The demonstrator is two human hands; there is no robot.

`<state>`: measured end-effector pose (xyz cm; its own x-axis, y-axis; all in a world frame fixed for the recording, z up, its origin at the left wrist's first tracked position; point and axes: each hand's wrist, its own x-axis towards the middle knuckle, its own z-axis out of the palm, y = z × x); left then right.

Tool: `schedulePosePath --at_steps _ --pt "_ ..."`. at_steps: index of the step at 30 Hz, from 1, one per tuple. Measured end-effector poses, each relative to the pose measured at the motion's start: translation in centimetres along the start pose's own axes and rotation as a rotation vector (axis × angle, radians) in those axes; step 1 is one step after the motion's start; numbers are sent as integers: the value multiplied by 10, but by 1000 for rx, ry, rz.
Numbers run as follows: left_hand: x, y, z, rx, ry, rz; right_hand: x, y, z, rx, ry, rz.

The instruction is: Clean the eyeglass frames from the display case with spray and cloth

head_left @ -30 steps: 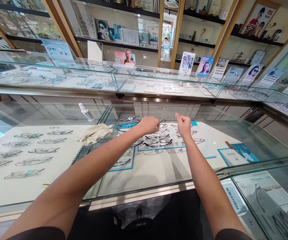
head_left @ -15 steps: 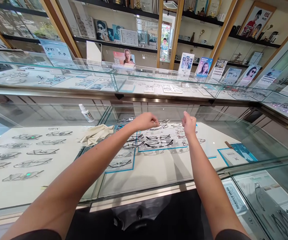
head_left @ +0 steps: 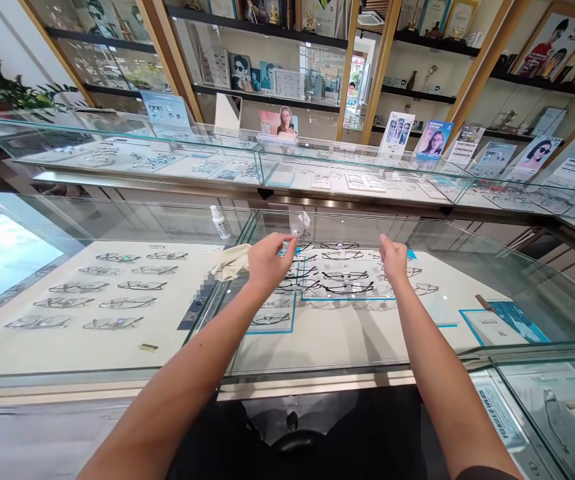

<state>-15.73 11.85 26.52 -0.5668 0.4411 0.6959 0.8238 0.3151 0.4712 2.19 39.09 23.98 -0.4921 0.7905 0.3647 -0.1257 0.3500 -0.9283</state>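
Note:
My left hand [head_left: 268, 262] is raised over the glass display counter, its thumb and forefinger pinched together. A small clear, glinting piece [head_left: 302, 223] shows just above those fingertips and seems held by them; its kind is unclear. To the right, at about the same height, my right hand [head_left: 394, 260] is closed with the thumb upward; whatever is in it is hidden. Between and below the hands, inside the case, dark-framed eyeglasses [head_left: 346, 275] lie in rows on a blue-edged white sheet [head_left: 352, 299]. A crumpled cream cloth [head_left: 232, 262] lies left of my left hand.
A white spray bottle [head_left: 220, 222] stands behind the cloth. More eyeglasses [head_left: 78, 287] lie in the left case. A blue-and-white card [head_left: 490, 328] is at the right. A second glass counter [head_left: 247, 175] runs across behind, with shelves [head_left: 267, 93] beyond it.
The view has turned left. My left hand has turned more upright and moved farther from the right hand, and the clear piece now shows at its fingertips. My right hand stays closed.

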Motion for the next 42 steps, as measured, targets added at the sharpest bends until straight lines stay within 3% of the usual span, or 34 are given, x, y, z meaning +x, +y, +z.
schedulePosePath --at_steps 5,11,17,22,26,30,35,42 --pt "-9 9 6 3 -29 175 0 -5 -6 -49 16 -8" --pt "-28 11 1 -75 59 193 -9 -16 -3 -149 -11 -77" --pt "-53 5 -16 -168 123 115 -56 -55 39 -250 -228 -189" --pt "-66 7 -22 -118 210 180 -103 -92 81 -431 -498 -296" --pt "-75 9 -25 -90 256 180 -125 -100 98 -441 -558 -339" --pt "-83 13 -27 -60 284 204 -131 -98 100 -460 -569 -371" --pt "-72 14 -27 -42 289 302 -123 -104 98 -497 -566 -392" --pt "-31 -10 -16 8 272 424 -97 -111 113 -551 -531 -376"
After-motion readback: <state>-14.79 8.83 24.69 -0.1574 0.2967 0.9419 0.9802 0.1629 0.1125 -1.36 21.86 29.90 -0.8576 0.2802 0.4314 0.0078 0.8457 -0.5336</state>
